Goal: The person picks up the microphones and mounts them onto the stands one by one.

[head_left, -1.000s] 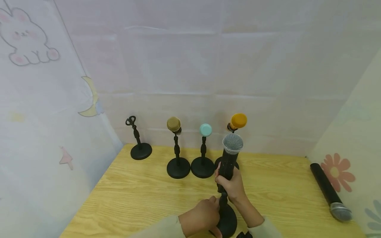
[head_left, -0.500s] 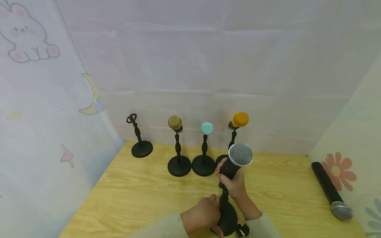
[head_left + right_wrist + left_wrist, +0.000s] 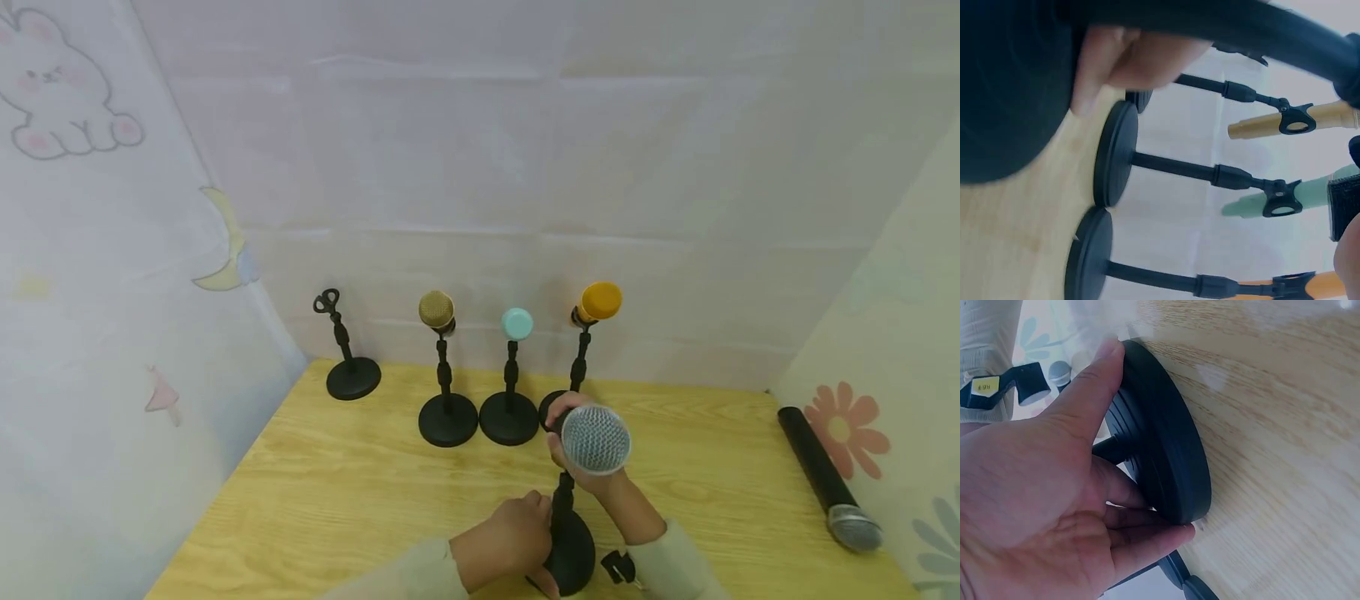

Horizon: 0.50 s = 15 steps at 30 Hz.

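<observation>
A black microphone with a silver mesh head [image 3: 596, 440] points up toward the head camera, gripped in my right hand [image 3: 602, 485] at the top of a black desk stand. My left hand [image 3: 506, 540] holds that stand's round base [image 3: 573, 557] down at the table. In the left wrist view, the thumb and fingers [image 3: 1152, 547] span the base's rim. The right wrist view catches the stand's pole [image 3: 1222, 28] and, at its right edge, part of my right thumb [image 3: 1350, 259]. The microphone's body is mostly hidden behind its head.
Behind stand a gold microphone [image 3: 437, 310], a mint one [image 3: 517, 324] and an orange one [image 3: 602, 301], each on a stand. A bare stand [image 3: 354, 379] is at back left. Another black microphone [image 3: 821, 467] lies at right on the wooden table [image 3: 337, 508].
The microphone has tipped toward the head camera, its mesh head coming lower and facing up more. My right hand has turned with it; my left hand stays at the base.
</observation>
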Motion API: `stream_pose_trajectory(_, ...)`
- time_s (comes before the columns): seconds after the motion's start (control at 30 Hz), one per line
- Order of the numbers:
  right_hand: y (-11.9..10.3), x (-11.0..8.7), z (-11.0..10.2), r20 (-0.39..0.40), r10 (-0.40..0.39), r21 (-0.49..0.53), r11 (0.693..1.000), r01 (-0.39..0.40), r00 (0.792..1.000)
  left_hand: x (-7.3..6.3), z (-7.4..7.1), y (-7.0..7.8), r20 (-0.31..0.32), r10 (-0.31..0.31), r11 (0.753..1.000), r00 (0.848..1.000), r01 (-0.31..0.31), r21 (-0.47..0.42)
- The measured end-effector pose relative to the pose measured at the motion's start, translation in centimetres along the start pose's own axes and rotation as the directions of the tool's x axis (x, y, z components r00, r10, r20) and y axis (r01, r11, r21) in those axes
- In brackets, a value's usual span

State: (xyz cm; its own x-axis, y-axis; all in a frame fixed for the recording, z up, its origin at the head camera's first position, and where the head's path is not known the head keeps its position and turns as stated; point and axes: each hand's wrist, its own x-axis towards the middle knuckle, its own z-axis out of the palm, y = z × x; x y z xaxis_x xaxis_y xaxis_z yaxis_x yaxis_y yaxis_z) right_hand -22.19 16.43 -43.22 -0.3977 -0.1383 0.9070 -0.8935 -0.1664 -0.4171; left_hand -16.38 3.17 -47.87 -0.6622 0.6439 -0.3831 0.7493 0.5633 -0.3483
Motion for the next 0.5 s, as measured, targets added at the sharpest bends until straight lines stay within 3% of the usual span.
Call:
stream_pose_trajectory(0.1,-0.6,-0.3,-0.1,0.02,0.113,0.085,0.99,-0.115,0.993,0.1,0.2,-0.1,0.013,0.002,1.0,1.0,-0.001,-0.029)
stream_pose_trajectory(0.2,-0.9,-0.4,-0.2,0.013,0.175,0.13,0.976,-0.175,0.984,0.3,0.6,-0.2,0.025,0.007,0.999,1.0,-0.006,-0.043)
stream_pose_trajectory(0.3,-1.0,-0.5,-0.3,0.017,0.214,0.139,0.967,-0.214,0.977,0.5,1.1,-0.3,0.025,0.0,0.998,1.0,0.002,-0.068)
stream_pose_trajectory(0.5,-1.4,-0.5,-0.5,-0.007,0.239,0.141,0.961,-0.236,0.971,0.2,2.2,-0.1,-0.057,-0.011,0.99,0.998,0.003,-0.141)
